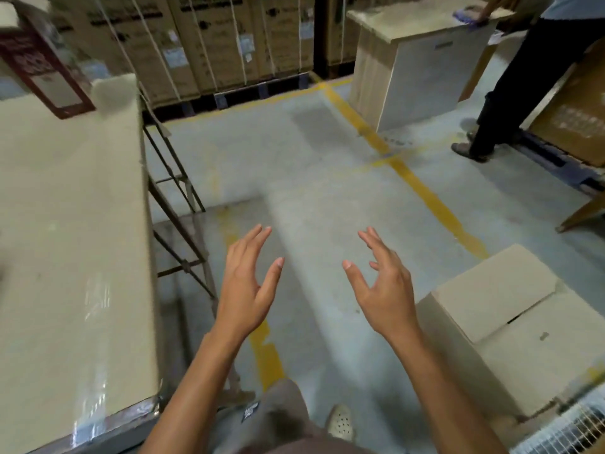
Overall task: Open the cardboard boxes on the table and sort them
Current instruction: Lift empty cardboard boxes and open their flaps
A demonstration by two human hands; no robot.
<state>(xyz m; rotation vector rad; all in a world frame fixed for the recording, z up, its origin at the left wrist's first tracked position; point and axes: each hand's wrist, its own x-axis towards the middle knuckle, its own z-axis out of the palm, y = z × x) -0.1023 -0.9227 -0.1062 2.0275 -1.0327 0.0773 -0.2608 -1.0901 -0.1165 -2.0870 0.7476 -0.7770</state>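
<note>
Cardboard box (510, 326) on floor (311, 158) at 4 o'clock, top flaps folded down. Table (65, 224) at 9 o'clock. Left hand (248, 283), right hand (383, 283) near 6 o'clock: fingers spread wide, holding nothing.

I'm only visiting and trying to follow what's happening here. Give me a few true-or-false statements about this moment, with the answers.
1. The left hand and right hand hold nothing. True.
2. The cardboard box at lower right sits on the table. False: it stands apart from the table, low on the person's right side.
3. The box's top flaps stand wide open. False: they lie folded down flat.
4. A yellow line runs across the floor. True.
5. A second person stands at the far right. True.
</note>
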